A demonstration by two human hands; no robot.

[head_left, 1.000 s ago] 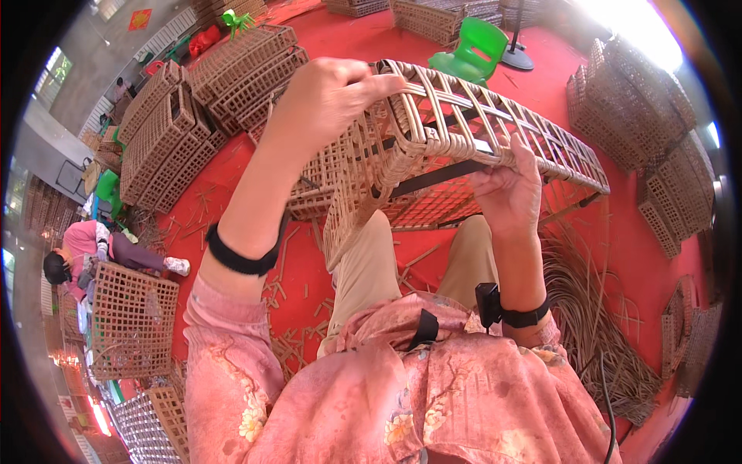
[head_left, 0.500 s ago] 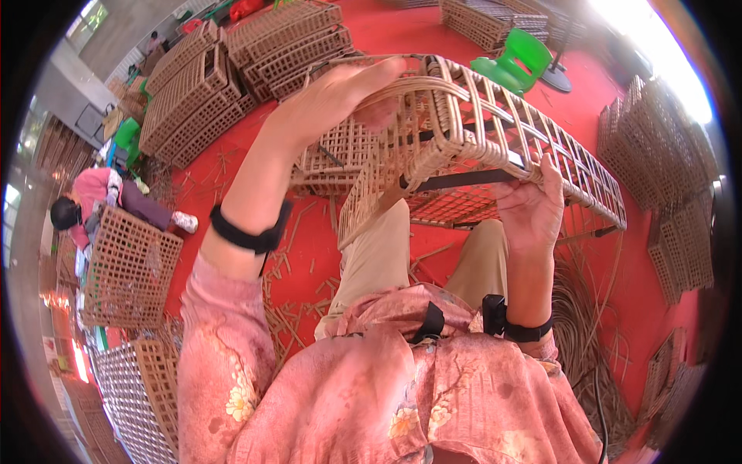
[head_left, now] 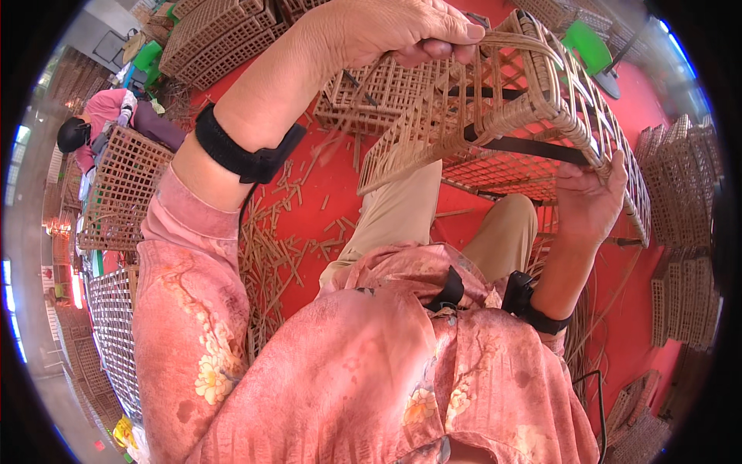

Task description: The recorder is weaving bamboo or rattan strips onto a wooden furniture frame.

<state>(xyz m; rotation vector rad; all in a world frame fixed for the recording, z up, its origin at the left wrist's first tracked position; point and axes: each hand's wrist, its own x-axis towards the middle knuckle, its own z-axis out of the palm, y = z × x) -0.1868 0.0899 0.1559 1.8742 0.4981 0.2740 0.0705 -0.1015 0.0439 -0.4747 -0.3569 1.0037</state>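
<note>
A woven rattan basket (head_left: pixel 533 108) stands tilted over my knees, its openwork sides facing several ways and a black strip (head_left: pixel 529 147) running along its inner edge. My left hand (head_left: pixel 421 35) is closed at the far upper edge, thumb and fingers pinching a flat bundle of rattan strand (head_left: pixel 506 39) that bends round the basket's corner. My right hand (head_left: pixel 589 199) grips the near right edge of the basket, thumb up along the rim and fingers underneath. Part of the basket's far side is hidden behind its corner and my left hand.
Cut rattan scraps (head_left: pixel 286 247) litter the red floor (head_left: pixel 309 213). Another woven basket (head_left: pixel 371 97) lies just beyond my knees. Stacked baskets (head_left: pixel 220 39) stand far left and at right (head_left: pixel 680 178). A green chair (head_left: pixel 587 46) is at the back. A co-worker (head_left: pixel 108 127) bends over a basket at left.
My left hand has gone from lying stretched along the strand to pinching it. The basket and both hands appear farther right and the view has shifted.
</note>
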